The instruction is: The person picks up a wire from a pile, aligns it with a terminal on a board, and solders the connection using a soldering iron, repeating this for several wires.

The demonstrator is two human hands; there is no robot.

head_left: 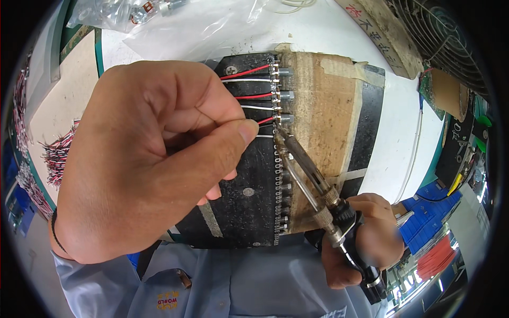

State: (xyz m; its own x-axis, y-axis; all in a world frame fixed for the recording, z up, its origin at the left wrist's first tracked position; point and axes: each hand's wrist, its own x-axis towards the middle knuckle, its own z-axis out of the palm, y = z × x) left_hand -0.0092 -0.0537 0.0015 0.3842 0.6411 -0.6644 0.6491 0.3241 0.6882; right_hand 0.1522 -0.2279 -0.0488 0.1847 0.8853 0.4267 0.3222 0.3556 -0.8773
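The left hand pinches a red wire between thumb and finger, its end at a row of terminals, toward the far edge of a black board. The right hand is closed around a soldering iron, its tip just beside that wire's end. Cardboard covers part of the board's right side.
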